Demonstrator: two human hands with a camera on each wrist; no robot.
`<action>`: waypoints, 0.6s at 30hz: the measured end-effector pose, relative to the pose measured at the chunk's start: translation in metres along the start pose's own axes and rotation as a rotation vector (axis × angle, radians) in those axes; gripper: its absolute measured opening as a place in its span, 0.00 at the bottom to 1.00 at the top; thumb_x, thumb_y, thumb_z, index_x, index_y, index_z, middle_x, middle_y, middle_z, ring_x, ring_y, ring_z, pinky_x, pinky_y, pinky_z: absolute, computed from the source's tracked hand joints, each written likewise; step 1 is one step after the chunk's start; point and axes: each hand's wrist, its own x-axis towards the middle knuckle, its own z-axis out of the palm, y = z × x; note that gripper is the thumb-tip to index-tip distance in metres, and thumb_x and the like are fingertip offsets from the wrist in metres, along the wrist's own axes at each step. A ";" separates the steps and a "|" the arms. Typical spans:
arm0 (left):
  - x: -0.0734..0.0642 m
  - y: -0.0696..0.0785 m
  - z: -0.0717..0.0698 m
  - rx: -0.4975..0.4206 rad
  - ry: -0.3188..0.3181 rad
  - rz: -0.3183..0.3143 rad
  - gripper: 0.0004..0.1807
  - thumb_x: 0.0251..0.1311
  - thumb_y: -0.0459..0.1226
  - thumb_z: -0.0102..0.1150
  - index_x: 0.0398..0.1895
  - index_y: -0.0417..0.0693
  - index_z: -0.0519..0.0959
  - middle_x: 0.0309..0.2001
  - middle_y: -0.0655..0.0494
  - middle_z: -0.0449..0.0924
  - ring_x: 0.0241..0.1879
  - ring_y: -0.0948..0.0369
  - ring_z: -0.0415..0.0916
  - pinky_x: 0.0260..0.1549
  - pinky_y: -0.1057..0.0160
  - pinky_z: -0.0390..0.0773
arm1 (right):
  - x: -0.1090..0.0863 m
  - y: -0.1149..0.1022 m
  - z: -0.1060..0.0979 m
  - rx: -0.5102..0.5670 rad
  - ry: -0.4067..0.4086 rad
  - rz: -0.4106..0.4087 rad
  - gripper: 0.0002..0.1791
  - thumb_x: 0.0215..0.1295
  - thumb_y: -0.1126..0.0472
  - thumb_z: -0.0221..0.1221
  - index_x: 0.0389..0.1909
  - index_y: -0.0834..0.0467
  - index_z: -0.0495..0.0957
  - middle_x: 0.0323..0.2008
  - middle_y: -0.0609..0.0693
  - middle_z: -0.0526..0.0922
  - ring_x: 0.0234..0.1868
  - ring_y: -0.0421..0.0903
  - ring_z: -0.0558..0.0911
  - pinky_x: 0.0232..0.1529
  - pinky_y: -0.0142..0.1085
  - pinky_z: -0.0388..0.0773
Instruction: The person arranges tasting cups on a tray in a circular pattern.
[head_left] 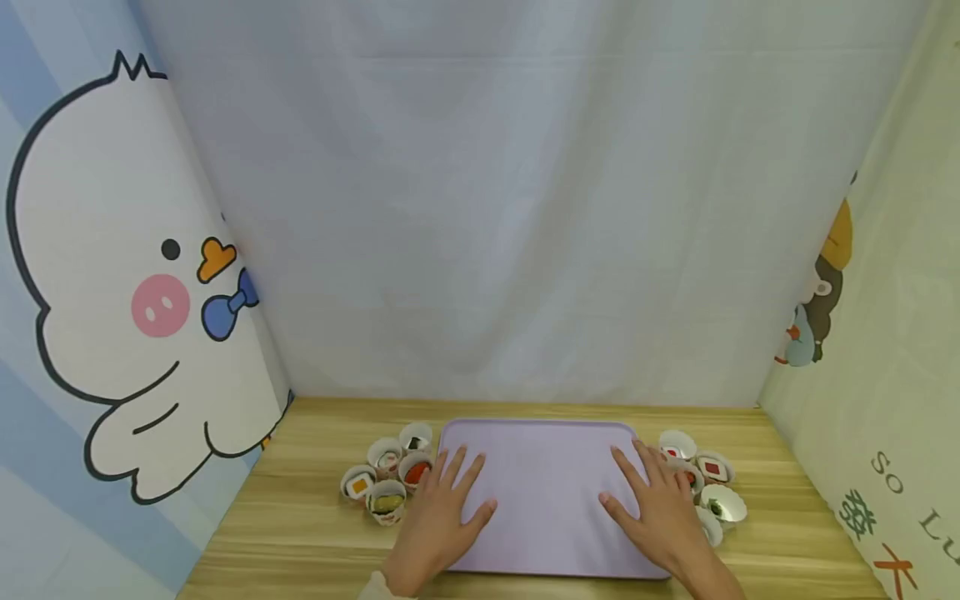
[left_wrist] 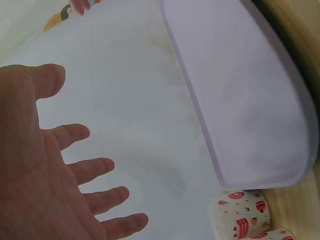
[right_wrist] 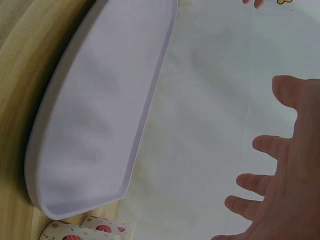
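Note:
A pale lilac tray (head_left: 551, 500) lies flat on the wooden table. Over its left side my left hand (head_left: 438, 521) is held palm down with spread fingers, gripping nothing. My right hand (head_left: 660, 508) hovers likewise over the tray's right side. Both wrist views show a gap between the palms and the tray (left_wrist: 240, 95). Left of the left hand stand several small paper cups; one holds something yellow-green (head_left: 387, 503), another something red (head_left: 417, 473). Beside the right hand is a second cluster, including a cup with a red-and-white square (head_left: 713, 468). That hand partly hides some cups.
The wooden table (head_left: 300, 533) runs back to a plain white curtain (head_left: 487, 208). A cloth with a cartoon bird (head_left: 90, 208) hangs at left, and a pale printed cloth (head_left: 900, 333) at right. Printed paper cups (left_wrist: 245, 212) stand close to the tray's edge.

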 end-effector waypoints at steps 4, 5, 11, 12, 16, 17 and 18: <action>-0.005 -0.006 0.002 -0.020 0.009 -0.015 0.34 0.66 0.59 0.49 0.73 0.58 0.64 0.73 0.46 0.63 0.72 0.41 0.58 0.63 0.37 0.65 | -0.006 0.007 -0.001 0.019 0.039 0.009 0.38 0.63 0.39 0.58 0.70 0.52 0.67 0.71 0.62 0.62 0.70 0.64 0.62 0.62 0.68 0.54; -0.006 -0.007 0.003 -0.029 0.010 -0.019 0.35 0.66 0.58 0.49 0.73 0.57 0.64 0.73 0.45 0.63 0.72 0.40 0.58 0.63 0.37 0.65 | -0.007 0.008 -0.001 0.022 0.051 0.010 0.38 0.62 0.39 0.59 0.70 0.53 0.67 0.71 0.63 0.62 0.69 0.64 0.62 0.62 0.68 0.54; -0.013 -0.014 0.006 -0.096 -0.008 -0.062 0.35 0.65 0.57 0.52 0.74 0.57 0.63 0.73 0.43 0.62 0.72 0.38 0.57 0.65 0.36 0.63 | -0.014 0.016 -0.001 0.038 0.128 0.023 0.38 0.58 0.42 0.64 0.67 0.56 0.69 0.68 0.64 0.66 0.67 0.66 0.63 0.61 0.67 0.56; -0.014 -0.014 0.007 -0.102 -0.009 -0.066 0.36 0.65 0.56 0.53 0.74 0.56 0.63 0.73 0.43 0.62 0.72 0.38 0.57 0.64 0.36 0.63 | -0.015 0.017 -0.001 0.041 0.137 0.029 0.38 0.57 0.43 0.65 0.67 0.56 0.70 0.68 0.64 0.66 0.67 0.66 0.64 0.60 0.67 0.57; -0.018 -0.018 0.011 -0.104 0.021 -0.056 0.35 0.63 0.52 0.57 0.72 0.52 0.65 0.71 0.42 0.65 0.70 0.38 0.61 0.62 0.36 0.66 | -0.019 0.020 -0.004 0.056 0.148 0.072 0.39 0.56 0.45 0.66 0.66 0.58 0.70 0.67 0.64 0.66 0.64 0.68 0.66 0.56 0.66 0.59; -0.020 -0.018 0.012 -0.107 0.035 -0.052 0.35 0.63 0.51 0.58 0.72 0.52 0.66 0.70 0.42 0.65 0.69 0.39 0.62 0.62 0.37 0.67 | -0.020 0.020 -0.005 0.061 0.145 0.083 0.39 0.56 0.45 0.66 0.66 0.57 0.69 0.67 0.64 0.66 0.63 0.68 0.67 0.56 0.66 0.60; -0.021 -0.019 0.013 -0.110 0.045 -0.053 0.35 0.62 0.49 0.59 0.72 0.51 0.66 0.70 0.42 0.66 0.68 0.39 0.63 0.61 0.38 0.68 | -0.021 0.021 -0.006 0.068 0.142 0.094 0.39 0.57 0.44 0.66 0.67 0.57 0.69 0.67 0.64 0.65 0.62 0.69 0.67 0.55 0.66 0.60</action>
